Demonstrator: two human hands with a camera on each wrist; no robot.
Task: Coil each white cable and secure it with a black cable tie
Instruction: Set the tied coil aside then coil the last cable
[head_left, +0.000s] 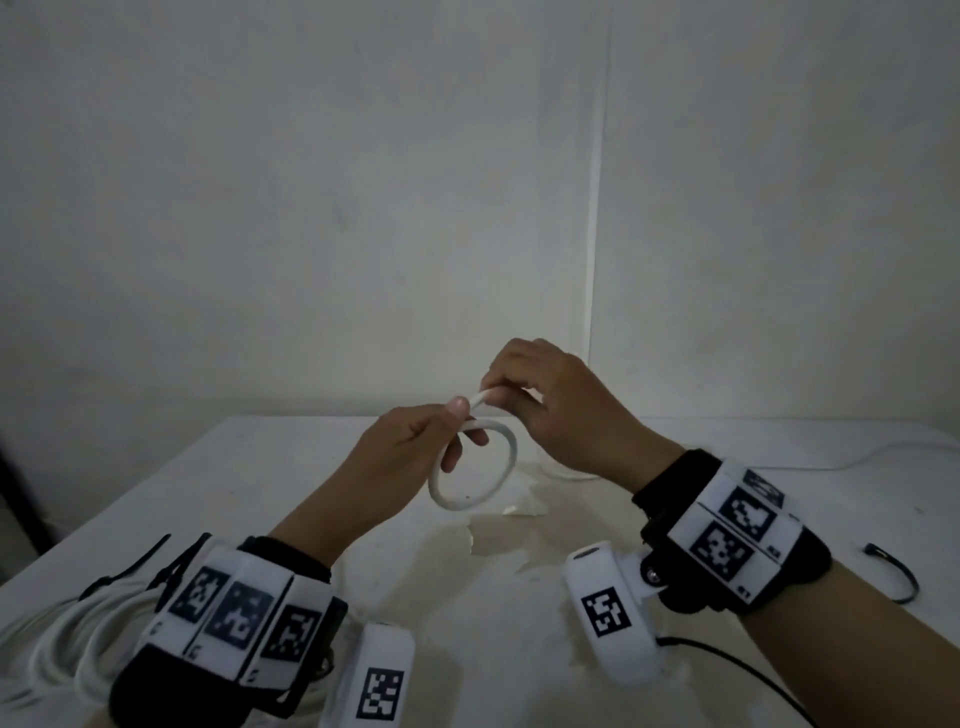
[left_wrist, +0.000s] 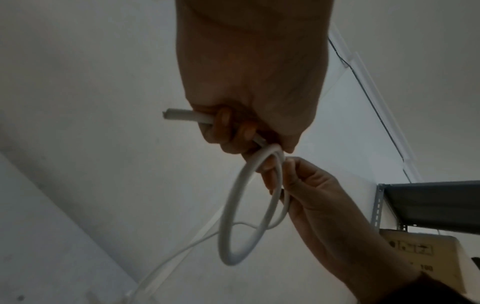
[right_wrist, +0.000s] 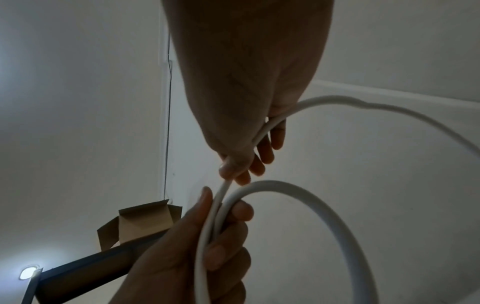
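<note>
White cable (head_left: 470, 470) looped into a small ring, held above table.

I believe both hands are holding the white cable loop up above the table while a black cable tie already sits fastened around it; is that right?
Not quite: the white cable loop, held by the left hand and right hand, carries no tie in the head view. A loose black cable tie lies on the table.

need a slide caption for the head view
Above the white table, the left hand holds a loop of white cable while the right hand pinches its top.
</note>
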